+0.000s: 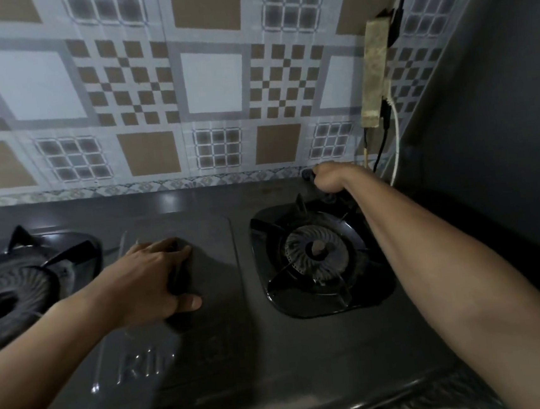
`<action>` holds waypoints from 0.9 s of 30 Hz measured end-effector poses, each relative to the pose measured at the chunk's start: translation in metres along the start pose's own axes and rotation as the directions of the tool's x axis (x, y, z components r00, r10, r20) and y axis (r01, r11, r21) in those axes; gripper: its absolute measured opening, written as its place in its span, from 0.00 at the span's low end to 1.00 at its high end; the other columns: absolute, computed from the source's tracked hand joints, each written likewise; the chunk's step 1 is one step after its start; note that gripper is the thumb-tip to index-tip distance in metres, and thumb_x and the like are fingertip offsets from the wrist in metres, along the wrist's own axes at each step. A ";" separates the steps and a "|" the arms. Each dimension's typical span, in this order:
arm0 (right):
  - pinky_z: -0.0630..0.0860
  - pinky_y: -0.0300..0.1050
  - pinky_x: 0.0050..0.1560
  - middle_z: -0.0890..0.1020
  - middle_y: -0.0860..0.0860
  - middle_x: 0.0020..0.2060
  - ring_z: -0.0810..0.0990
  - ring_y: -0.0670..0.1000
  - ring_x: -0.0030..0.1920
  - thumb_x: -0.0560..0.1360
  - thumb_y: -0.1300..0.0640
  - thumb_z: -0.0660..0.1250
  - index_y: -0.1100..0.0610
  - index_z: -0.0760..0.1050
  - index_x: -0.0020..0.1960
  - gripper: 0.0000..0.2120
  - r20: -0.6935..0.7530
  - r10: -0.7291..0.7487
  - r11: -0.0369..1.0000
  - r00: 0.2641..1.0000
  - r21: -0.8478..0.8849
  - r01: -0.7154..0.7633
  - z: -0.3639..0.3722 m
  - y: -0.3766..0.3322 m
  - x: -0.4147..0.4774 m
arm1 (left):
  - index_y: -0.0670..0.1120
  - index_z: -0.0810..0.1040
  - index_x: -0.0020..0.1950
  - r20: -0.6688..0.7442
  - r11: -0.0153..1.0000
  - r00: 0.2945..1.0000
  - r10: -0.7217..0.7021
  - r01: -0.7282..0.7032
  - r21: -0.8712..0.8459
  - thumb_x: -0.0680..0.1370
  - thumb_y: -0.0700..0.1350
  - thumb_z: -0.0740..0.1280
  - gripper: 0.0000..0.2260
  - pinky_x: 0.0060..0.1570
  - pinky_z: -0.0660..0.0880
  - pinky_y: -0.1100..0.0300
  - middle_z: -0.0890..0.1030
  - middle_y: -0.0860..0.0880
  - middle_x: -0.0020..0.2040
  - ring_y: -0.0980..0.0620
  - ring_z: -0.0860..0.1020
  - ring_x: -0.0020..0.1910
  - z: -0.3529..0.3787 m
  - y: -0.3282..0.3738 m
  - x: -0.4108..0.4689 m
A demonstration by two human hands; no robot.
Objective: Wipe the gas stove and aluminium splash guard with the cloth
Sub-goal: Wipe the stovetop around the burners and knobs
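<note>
- Head view: we note the gas stove (309, 349), dark and glossy, filling the lower frame. It has a left burner (3, 296) and a right burner (316, 252), each under a black pan support.
- The left hand (150, 278) lies on the raised centre panel (213, 242) between the burners. Its fingers are curved down over a dark wad and the thumb is stretched along the near side.
- In this dim light the wad appears to be the cloth (182, 278). It is pressed to the panel under the palm and fingers.
- The right hand (332, 177) reaches past the right burner to the stove's back edge, just below the wall. Its fingers are curled under with the back of the hand towards us. A small dark item (307, 175) shows at the fingertips, but we cannot tell whether the hand grips it.
- The splash guard (210, 81), a sheet printed with a tile pattern, stands upright behind the stove. Neither hand touches it.
- A power strip (374, 72) is fixed to the guard at the right, with cables (395, 146) hanging from it.
</note>
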State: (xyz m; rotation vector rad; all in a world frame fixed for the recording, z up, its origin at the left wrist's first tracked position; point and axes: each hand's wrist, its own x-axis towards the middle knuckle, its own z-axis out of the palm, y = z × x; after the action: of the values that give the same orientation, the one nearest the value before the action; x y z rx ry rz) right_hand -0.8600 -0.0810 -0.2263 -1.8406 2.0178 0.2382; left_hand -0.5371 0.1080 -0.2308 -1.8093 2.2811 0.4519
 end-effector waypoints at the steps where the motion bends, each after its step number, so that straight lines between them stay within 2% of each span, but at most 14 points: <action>1: 0.71 0.50 0.63 0.65 0.60 0.74 0.70 0.60 0.69 0.80 0.62 0.56 0.62 0.63 0.76 0.24 0.015 -0.033 0.999 0.999 -0.029 0.033 0.000 -0.013 -0.003 | 0.52 0.53 0.81 0.000 1.000 1.000 0.000 0.000 0.000 0.72 0.67 0.67 0.43 0.75 0.52 0.56 0.52 0.51 0.81 0.47 0.55 0.79 0.001 -0.001 0.000; 4: 0.72 0.54 0.62 0.70 0.60 0.71 0.73 0.60 0.64 0.81 0.63 0.54 0.63 0.66 0.73 0.21 0.035 -0.097 0.990 0.995 -0.096 0.100 0.006 -0.049 -0.006 | 0.54 0.54 0.80 -0.007 1.000 1.000 0.011 -0.011 -0.016 0.70 0.69 0.67 0.45 0.75 0.56 0.53 0.53 0.50 0.81 0.46 0.54 0.79 0.004 -0.005 0.001; 6: 0.74 0.54 0.53 0.73 0.62 0.67 0.76 0.58 0.55 0.81 0.64 0.54 0.65 0.70 0.69 0.18 0.044 -0.126 0.986 0.991 -0.107 0.130 0.007 -0.070 -0.008 | 0.55 0.55 0.80 -0.012 1.000 1.000 0.011 -0.011 -0.027 0.68 0.70 0.67 0.45 0.75 0.59 0.51 0.53 0.51 0.81 0.46 0.55 0.79 0.006 -0.008 0.002; 8: 0.69 0.49 0.43 0.74 0.63 0.64 0.75 0.57 0.49 0.82 0.64 0.54 0.66 0.70 0.67 0.16 0.047 -0.153 0.983 0.987 -0.100 0.157 0.007 -0.092 -0.013 | 0.55 0.55 0.80 -0.025 1.000 1.000 0.010 -0.010 -0.027 0.68 0.70 0.67 0.45 0.74 0.60 0.51 0.54 0.51 0.81 0.45 0.55 0.78 0.007 -0.008 0.002; 10: 0.66 0.47 0.46 0.71 0.63 0.66 0.74 0.56 0.47 0.82 0.63 0.54 0.63 0.66 0.70 0.17 0.050 -0.168 0.980 0.984 -0.101 0.173 0.012 -0.110 -0.017 | 0.55 0.56 0.80 -0.042 1.000 0.999 0.014 -0.015 -0.023 0.69 0.70 0.67 0.45 0.74 0.60 0.52 0.54 0.51 0.81 0.45 0.56 0.78 0.009 -0.008 0.003; 12: 0.67 0.47 0.44 0.72 0.63 0.58 0.71 0.54 0.39 0.81 0.64 0.53 0.61 0.69 0.63 0.12 0.050 -0.185 0.976 0.982 -0.107 0.189 0.017 -0.126 -0.024 | 0.55 0.56 0.80 -0.054 0.999 0.998 0.024 -0.025 -0.021 0.69 0.70 0.67 0.44 0.74 0.61 0.53 0.55 0.50 0.81 0.45 0.57 0.78 0.010 -0.008 0.004; 15: 0.72 0.48 0.43 0.74 0.61 0.53 0.75 0.56 0.43 0.80 0.66 0.53 0.64 0.72 0.63 0.15 0.047 -0.206 0.972 0.977 -0.102 0.210 0.026 -0.142 -0.031 | 0.55 0.55 0.80 -0.064 0.999 0.998 0.022 -0.024 -0.024 0.69 0.70 0.67 0.45 0.73 0.62 0.51 0.54 0.51 0.81 0.45 0.56 0.78 0.012 -0.010 0.004; 18: 0.68 0.44 0.34 0.73 0.59 0.47 0.70 0.52 0.35 0.79 0.67 0.52 0.62 0.72 0.55 0.11 0.024 -0.216 0.973 0.976 -0.080 0.218 0.034 -0.153 -0.047 | 0.55 0.54 0.80 -0.072 0.999 0.997 0.030 -0.032 -0.028 0.69 0.70 0.67 0.45 0.73 0.62 0.51 0.54 0.51 0.81 0.45 0.55 0.78 0.014 -0.012 0.004; 20: 0.71 0.45 0.36 0.75 0.61 0.52 0.75 0.55 0.41 0.80 0.66 0.54 0.63 0.72 0.56 0.10 -0.014 -0.201 0.979 0.979 -0.025 0.201 0.040 -0.161 -0.057 | 0.55 0.55 0.80 -0.081 0.998 0.996 0.041 -0.044 -0.033 0.69 0.70 0.67 0.45 0.73 0.60 0.52 0.55 0.51 0.81 0.45 0.55 0.78 0.013 -0.013 0.004; 21: 0.74 0.47 0.42 0.74 0.63 0.60 0.77 0.58 0.50 0.80 0.65 0.55 0.63 0.71 0.61 0.12 -0.028 -0.198 0.980 0.980 0.012 0.198 0.045 -0.164 -0.059 | 0.54 0.55 0.80 -0.087 0.998 0.995 0.047 -0.050 -0.035 0.69 0.70 0.67 0.45 0.73 0.60 0.53 0.56 0.50 0.81 0.45 0.56 0.78 0.013 -0.014 0.003; 23: 0.73 0.50 0.56 0.65 0.63 0.72 0.71 0.61 0.66 0.80 0.64 0.58 0.63 0.58 0.75 0.25 -0.062 -0.205 0.976 0.977 0.063 0.209 0.055 -0.169 -0.063 | 0.51 0.60 0.78 -0.122 0.997 0.991 0.057 -0.063 -0.053 0.68 0.70 0.68 0.45 0.72 0.62 0.54 0.62 0.50 0.79 0.46 0.61 0.76 0.013 -0.015 -0.001; 24: 0.72 0.50 0.58 0.63 0.61 0.74 0.69 0.61 0.69 0.80 0.64 0.59 0.61 0.54 0.78 0.28 -0.084 -0.209 0.973 0.974 0.082 0.215 0.061 -0.171 -0.066 | 0.50 0.63 0.77 -0.150 0.995 0.987 0.060 -0.072 -0.070 0.67 0.70 0.69 0.44 0.71 0.64 0.54 0.66 0.50 0.76 0.45 0.64 0.74 0.012 -0.016 -0.002; 25: 0.71 0.50 0.59 0.63 0.60 0.75 0.69 0.61 0.70 0.80 0.64 0.59 0.59 0.54 0.78 0.29 -0.111 -0.215 0.969 0.970 0.097 0.226 0.065 -0.171 -0.069 | 0.49 0.67 0.74 -0.169 0.993 0.983 0.066 -0.081 -0.084 0.66 0.69 0.70 0.42 0.69 0.66 0.53 0.69 0.50 0.74 0.45 0.68 0.72 0.012 -0.017 -0.003; 27: 0.72 0.51 0.59 0.66 0.59 0.73 0.71 0.60 0.67 0.79 0.66 0.59 0.58 0.60 0.75 0.26 -0.146 -0.235 0.962 0.961 0.105 0.251 0.071 -0.173 -0.076 | 0.48 0.72 0.71 -0.174 0.987 0.981 0.080 -0.102 -0.121 0.67 0.67 0.70 0.37 0.66 0.70 0.53 0.74 0.49 0.69 0.46 0.73 0.67 0.010 -0.021 -0.006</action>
State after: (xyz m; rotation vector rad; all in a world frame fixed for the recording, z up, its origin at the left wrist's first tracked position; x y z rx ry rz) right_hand -0.6735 -0.0051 -0.2365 -2.0479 1.8184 -0.0791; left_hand -0.5156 0.1129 -0.2406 -1.8748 2.5113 0.4888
